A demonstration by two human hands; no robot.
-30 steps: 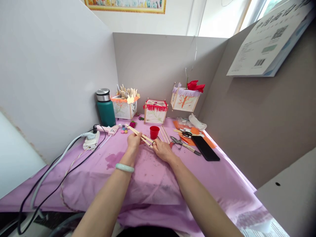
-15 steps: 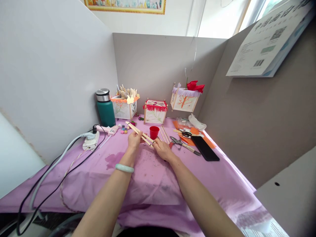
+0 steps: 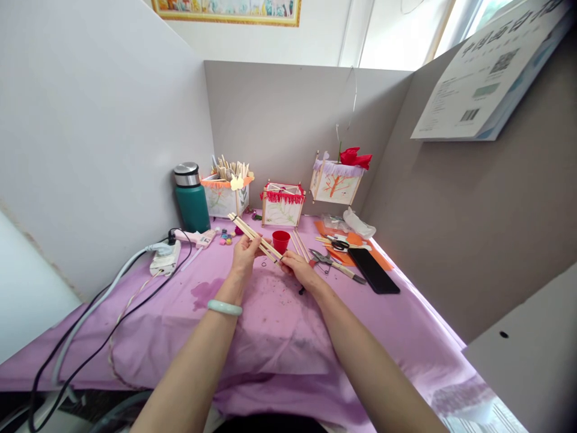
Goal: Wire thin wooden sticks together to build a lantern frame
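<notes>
A small bundle of pale wooden sticks (image 3: 247, 229) slants above the purple cloth, with dark bands near both ends. My left hand (image 3: 244, 255) is closed round its middle. At the lower right end, my right hand (image 3: 295, 264) pinches the sticks near the dark band. Just behind my hands stands a red cup (image 3: 280, 241). Several loose sticks (image 3: 301, 245) lie on the cloth right of the cup. Pliers (image 3: 322, 257) rest beyond my right hand, beside a tool with a pale handle.
At the back stand a green bottle (image 3: 192, 201), a box of sticks (image 3: 225, 201) and a red-fringed box (image 3: 283, 210); a purple-fringed box (image 3: 337, 183) hangs. Scissors (image 3: 339, 243) and a black phone (image 3: 374, 270) lie right. A power strip (image 3: 164, 258) with cables lies left.
The bundle's far end has risen slightly, and my hands have shifted a little with it. A small black object now shows on the cloth beside my right wrist.
</notes>
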